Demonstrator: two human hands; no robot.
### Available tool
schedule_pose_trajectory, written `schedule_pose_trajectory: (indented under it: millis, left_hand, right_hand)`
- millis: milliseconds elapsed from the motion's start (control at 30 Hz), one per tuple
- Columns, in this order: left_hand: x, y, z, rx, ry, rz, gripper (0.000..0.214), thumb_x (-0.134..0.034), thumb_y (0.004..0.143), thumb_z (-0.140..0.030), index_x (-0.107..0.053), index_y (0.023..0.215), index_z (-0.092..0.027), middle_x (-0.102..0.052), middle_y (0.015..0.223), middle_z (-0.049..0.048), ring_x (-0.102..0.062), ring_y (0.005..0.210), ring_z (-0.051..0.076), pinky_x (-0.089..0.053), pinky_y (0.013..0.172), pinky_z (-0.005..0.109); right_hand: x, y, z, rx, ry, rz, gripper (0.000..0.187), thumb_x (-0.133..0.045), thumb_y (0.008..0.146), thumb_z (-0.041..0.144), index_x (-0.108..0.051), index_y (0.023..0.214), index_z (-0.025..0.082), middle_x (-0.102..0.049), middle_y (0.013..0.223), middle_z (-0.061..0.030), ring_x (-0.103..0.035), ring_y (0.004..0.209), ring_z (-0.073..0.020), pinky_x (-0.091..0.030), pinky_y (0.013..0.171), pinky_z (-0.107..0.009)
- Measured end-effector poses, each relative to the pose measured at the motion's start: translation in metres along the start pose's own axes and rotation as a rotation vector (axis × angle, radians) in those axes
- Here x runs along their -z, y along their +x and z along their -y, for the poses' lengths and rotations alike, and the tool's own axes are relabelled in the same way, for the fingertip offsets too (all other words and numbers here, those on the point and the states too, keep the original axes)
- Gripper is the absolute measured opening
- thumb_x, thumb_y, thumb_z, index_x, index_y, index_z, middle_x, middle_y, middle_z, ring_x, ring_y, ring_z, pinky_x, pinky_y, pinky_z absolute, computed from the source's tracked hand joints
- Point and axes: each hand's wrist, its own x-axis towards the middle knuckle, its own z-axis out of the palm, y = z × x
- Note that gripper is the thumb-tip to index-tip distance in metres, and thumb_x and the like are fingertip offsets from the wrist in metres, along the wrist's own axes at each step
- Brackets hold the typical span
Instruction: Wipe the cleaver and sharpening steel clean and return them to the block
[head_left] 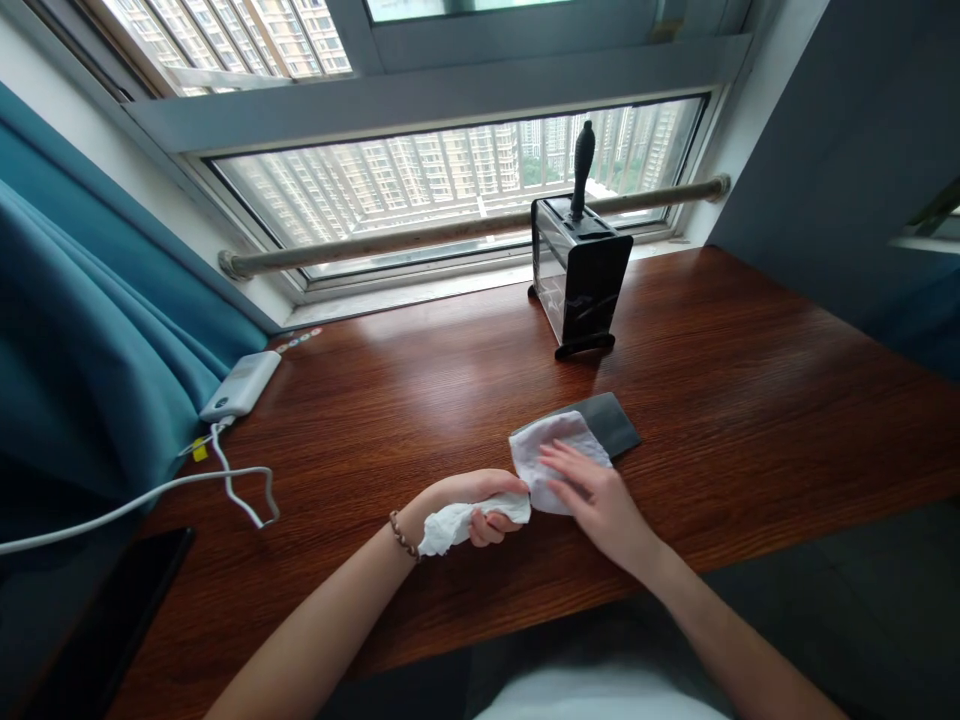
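A flat, dark grey rectangular blade (611,425), like a cleaver's, lies over the table with its near part covered by a white cloth (536,455). My right hand (600,500) rests on that cloth, fingers stretched and slightly spread across it. To the left, my left hand (480,500) is closed around a crumpled white tissue (446,527), its thumb pointing toward the cloth's edge. Whether a handle lies inside this tissue is hidden. The two hands are close together, near the front edge of the table.
A knife block (596,290) with clear sides and one black handle (583,165) upright in it stands behind the blade. The wooden table (375,400) meets a window. At left lie a white power bank (241,388), its cable (150,493) and a black flat device (112,620).
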Motion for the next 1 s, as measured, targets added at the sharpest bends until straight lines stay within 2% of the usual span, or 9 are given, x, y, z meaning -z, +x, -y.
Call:
schedule_pose_trajectory:
  millis: [67, 133, 300, 433, 600, 700, 833, 1000]
  left_hand:
    - [0.002, 0.0, 0.0, -0.003, -0.025, -0.008, 0.031, -0.044, 0.08, -0.042, -0.043, 0.065, -0.015, -0.031, 0.046, -0.0036, -0.015, 0.032, 0.005, -0.008, 0.033, 0.018]
    - [0.003, 0.0, -0.001, 0.0, -0.039, -0.001, 0.031, -0.043, 0.081, -0.042, -0.044, 0.065, -0.015, -0.033, 0.046, -0.0029, -0.016, 0.032, 0.005, -0.009, 0.033, 0.018]
    - [-0.001, 0.0, -0.002, 0.021, -0.011, -0.011, 0.038, -0.04, 0.081, -0.042, -0.04, 0.055, -0.015, -0.027, 0.043, -0.0035, -0.013, 0.032, 0.005, -0.005, 0.033, 0.018]
    - [-0.004, -0.001, -0.002, 0.003, -0.022, -0.019, 0.035, -0.042, 0.081, -0.041, -0.04, 0.058, -0.015, -0.03, 0.044, -0.0031, -0.013, 0.032, 0.004, -0.007, 0.033, 0.018]
    - [0.0, 0.0, -0.001, -0.022, -0.004, 0.047, 0.035, -0.039, 0.083, -0.04, -0.041, 0.059, -0.014, -0.032, 0.047, -0.003, -0.016, 0.033, 0.004, -0.01, 0.033, 0.018]
    - [0.004, 0.002, -0.001, -0.022, 0.057, 0.092, 0.042, -0.035, 0.084, -0.043, -0.041, 0.054, -0.014, -0.029, 0.045, -0.0034, -0.018, 0.032, 0.005, -0.011, 0.032, 0.02]
    - [0.007, 0.003, -0.001, -0.008, 0.104, 0.096, 0.045, -0.033, 0.085, -0.044, -0.04, 0.052, -0.015, -0.023, 0.042, -0.0045, -0.017, 0.031, 0.006, -0.011, 0.032, 0.021]
    - [0.007, 0.002, -0.002, 0.019, 0.101, 0.131, 0.047, -0.03, 0.086, -0.045, -0.041, 0.051, -0.015, -0.022, 0.04, -0.0044, -0.017, 0.031, 0.007, -0.01, 0.032, 0.022]
  right_hand:
    - [-0.018, 0.005, 0.006, 0.116, -0.2, 0.09, 0.037, -0.044, 0.087, 0.021, -0.05, 0.123, 0.016, -0.045, 0.131, -0.0077, -0.034, 0.125, -0.026, -0.031, 0.103, -0.046]
    - [-0.023, 0.008, 0.005, 0.167, -0.337, 0.146, 0.042, -0.04, 0.087, 0.018, -0.042, 0.129, 0.015, -0.038, 0.136, -0.0081, -0.029, 0.128, -0.0254, -0.03, 0.104, -0.047]
    - [-0.007, 0.011, -0.013, 0.182, -0.442, 0.221, 0.046, -0.037, 0.089, 0.02, -0.032, 0.135, 0.022, -0.033, 0.139, -0.0038, -0.028, 0.129, -0.0229, -0.032, 0.103, -0.045]
    - [0.01, 0.011, -0.038, 0.099, -0.545, 0.161, 0.046, -0.036, 0.09, 0.024, -0.032, 0.135, 0.019, -0.032, 0.14, -0.0052, -0.026, 0.129, -0.024, -0.031, 0.103, -0.046]
    - [0.041, 0.0, -0.08, 0.003, -0.685, 0.065, 0.047, -0.031, 0.091, 0.027, -0.034, 0.134, 0.011, -0.032, 0.139, -0.0099, -0.027, 0.129, -0.0252, -0.029, 0.104, -0.045]
    - [0.056, -0.009, -0.095, -0.043, -0.772, 0.044, 0.048, -0.03, 0.091, 0.029, -0.033, 0.135, 0.009, -0.034, 0.138, -0.0109, -0.03, 0.127, -0.0257, -0.029, 0.103, -0.045]
    - [0.057, -0.016, -0.092, -0.088, -0.875, 0.014, 0.047, -0.029, 0.091, 0.028, -0.033, 0.135, 0.011, -0.036, 0.137, -0.0097, -0.03, 0.127, -0.0263, -0.03, 0.102, -0.044]
    - [0.035, -0.019, -0.069, -0.153, -0.932, -0.073, 0.045, -0.029, 0.091, 0.022, -0.036, 0.133, 0.009, -0.034, 0.138, -0.0105, -0.028, 0.127, -0.0286, -0.03, 0.1, -0.046]
